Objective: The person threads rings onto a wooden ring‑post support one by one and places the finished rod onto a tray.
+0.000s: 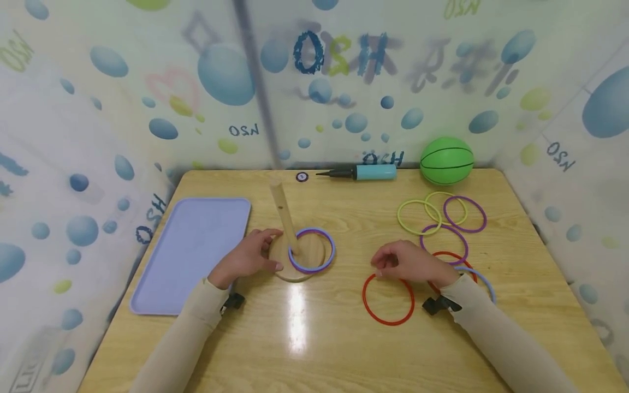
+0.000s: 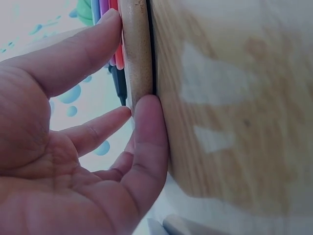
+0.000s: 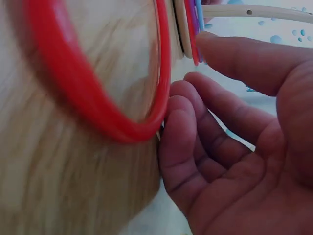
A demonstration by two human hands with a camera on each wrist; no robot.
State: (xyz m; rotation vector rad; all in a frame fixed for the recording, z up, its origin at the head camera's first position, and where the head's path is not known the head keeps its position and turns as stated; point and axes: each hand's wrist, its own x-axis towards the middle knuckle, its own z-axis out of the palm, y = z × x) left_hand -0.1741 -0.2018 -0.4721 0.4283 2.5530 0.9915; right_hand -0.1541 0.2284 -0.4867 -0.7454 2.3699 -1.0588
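My left hand (image 1: 249,255) holds the left edge of a round wooden base (image 1: 280,251), thumb at the near side and fingers at the far side. From this base rises a wooden peg (image 1: 283,210), with stacked blue, purple and red rings (image 3: 194,29) around its foot. My right hand (image 1: 410,261) is low over the table at the far edge of a red ring (image 1: 365,297) lying flat. In the right wrist view, its fingertips (image 3: 178,107) are right at the ring's rim, while the thumb (image 3: 244,58) stands apart from them.
Yellow rings (image 1: 400,218), purple rings (image 1: 484,213), another red ring (image 1: 474,267) and a blue ring (image 1: 491,289) overlap at the right. A lilac tray (image 1: 191,251) lies left. Behind are a hand pump (image 1: 375,172), a green ball (image 1: 447,161) and a small disc (image 1: 302,177).
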